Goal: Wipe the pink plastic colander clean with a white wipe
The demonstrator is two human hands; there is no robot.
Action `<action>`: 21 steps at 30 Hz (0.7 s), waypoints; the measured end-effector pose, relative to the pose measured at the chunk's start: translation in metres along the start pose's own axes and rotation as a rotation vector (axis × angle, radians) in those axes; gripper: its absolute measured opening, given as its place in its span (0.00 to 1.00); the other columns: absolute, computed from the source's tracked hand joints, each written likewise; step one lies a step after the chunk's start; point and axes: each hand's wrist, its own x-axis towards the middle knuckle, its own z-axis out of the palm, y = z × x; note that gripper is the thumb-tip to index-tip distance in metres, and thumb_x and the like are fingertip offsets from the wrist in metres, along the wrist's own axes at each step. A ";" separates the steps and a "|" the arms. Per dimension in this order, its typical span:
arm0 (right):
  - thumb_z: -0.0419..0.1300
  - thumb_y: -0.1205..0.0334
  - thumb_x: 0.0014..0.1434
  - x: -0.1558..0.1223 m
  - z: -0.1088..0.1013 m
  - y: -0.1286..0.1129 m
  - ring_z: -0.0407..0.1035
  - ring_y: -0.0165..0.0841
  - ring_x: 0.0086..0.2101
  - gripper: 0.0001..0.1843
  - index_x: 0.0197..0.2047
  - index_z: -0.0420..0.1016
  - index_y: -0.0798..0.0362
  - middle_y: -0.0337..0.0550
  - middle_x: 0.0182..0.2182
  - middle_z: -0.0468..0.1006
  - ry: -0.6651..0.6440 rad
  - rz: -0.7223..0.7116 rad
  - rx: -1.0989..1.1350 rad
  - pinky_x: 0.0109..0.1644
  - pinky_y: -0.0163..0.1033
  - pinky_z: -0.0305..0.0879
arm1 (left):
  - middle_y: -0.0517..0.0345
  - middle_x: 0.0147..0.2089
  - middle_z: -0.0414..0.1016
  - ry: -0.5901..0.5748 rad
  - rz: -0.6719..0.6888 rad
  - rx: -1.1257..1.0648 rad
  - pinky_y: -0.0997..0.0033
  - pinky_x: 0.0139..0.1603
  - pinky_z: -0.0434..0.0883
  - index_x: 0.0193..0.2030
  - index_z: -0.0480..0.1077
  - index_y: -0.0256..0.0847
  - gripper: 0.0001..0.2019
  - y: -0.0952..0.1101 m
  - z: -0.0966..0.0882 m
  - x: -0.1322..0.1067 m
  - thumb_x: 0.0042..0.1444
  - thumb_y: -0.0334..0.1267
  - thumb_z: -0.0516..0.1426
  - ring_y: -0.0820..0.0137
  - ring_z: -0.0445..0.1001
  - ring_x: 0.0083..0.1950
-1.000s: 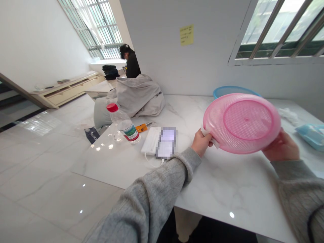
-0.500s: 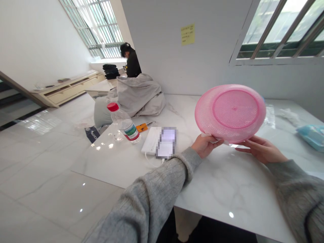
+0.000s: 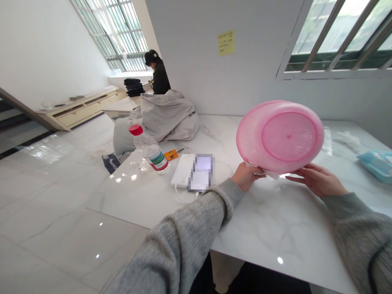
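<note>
Holding pink basket [image 3: 280,136] above left hand [image 3: 246,176]

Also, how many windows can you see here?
2 windows: one far off at left, one close at upper right. Others may be out of view.

You get bright daylight pouring through the barred windows [image 3: 335,34], with glare spots on the marble tabletop [image 3: 275,228] and glossy floor tiles [image 3: 52,204], faint shadows, strong wide-angle bending toward the frame edges, and one pixelated patch [image 3: 200,173] blurring detail.
</note>
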 end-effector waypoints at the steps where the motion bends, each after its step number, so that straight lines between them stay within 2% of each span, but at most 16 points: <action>1: 0.85 0.44 0.35 0.000 0.001 -0.001 0.85 0.47 0.44 0.29 0.41 0.90 0.47 0.49 0.43 0.89 0.025 -0.010 0.005 0.49 0.53 0.86 | 0.57 0.34 0.75 0.006 0.008 0.000 0.62 0.46 0.72 0.33 0.75 0.36 0.16 0.000 0.000 0.000 0.33 0.26 0.68 0.68 0.74 0.39; 5: 0.85 0.45 0.31 0.002 0.003 -0.004 0.85 0.45 0.38 0.28 0.34 0.87 0.50 0.47 0.36 0.87 0.195 -0.094 0.036 0.43 0.50 0.87 | 0.58 0.33 0.75 0.021 0.037 0.013 0.64 0.44 0.71 0.33 0.74 0.37 0.17 -0.001 -0.002 0.003 0.32 0.27 0.67 0.68 0.74 0.38; 10: 0.81 0.55 0.33 0.011 -0.005 0.002 0.79 0.37 0.28 0.23 0.35 0.85 0.51 0.41 0.28 0.83 0.439 -0.238 0.061 0.29 0.41 0.82 | 0.58 0.35 0.76 0.042 0.068 0.007 0.63 0.44 0.71 0.35 0.74 0.37 0.18 -0.002 -0.005 0.008 0.33 0.27 0.68 0.67 0.75 0.38; 13: 0.79 0.58 0.36 0.015 -0.010 0.005 0.77 0.35 0.26 0.22 0.37 0.85 0.51 0.39 0.27 0.82 0.482 -0.324 0.060 0.26 0.41 0.81 | 0.58 0.35 0.76 0.041 0.073 -0.003 0.62 0.44 0.71 0.35 0.74 0.37 0.18 -0.003 -0.005 0.009 0.33 0.28 0.68 0.67 0.76 0.39; 16: 0.78 0.58 0.38 0.016 -0.012 0.006 0.77 0.34 0.26 0.22 0.39 0.85 0.51 0.38 0.28 0.81 0.491 -0.369 0.035 0.28 0.40 0.82 | 0.57 0.37 0.78 0.024 0.070 -0.020 0.61 0.46 0.72 0.37 0.76 0.36 0.19 -0.002 -0.005 0.008 0.34 0.28 0.69 0.65 0.77 0.40; 21: 0.78 0.59 0.35 0.016 -0.013 0.004 0.78 0.33 0.28 0.22 0.37 0.84 0.52 0.37 0.28 0.81 0.547 -0.384 0.044 0.31 0.38 0.83 | 0.56 0.40 0.80 -0.090 0.062 -0.102 0.56 0.55 0.75 0.41 0.79 0.35 0.25 0.002 -0.002 0.003 0.30 0.22 0.68 0.63 0.78 0.46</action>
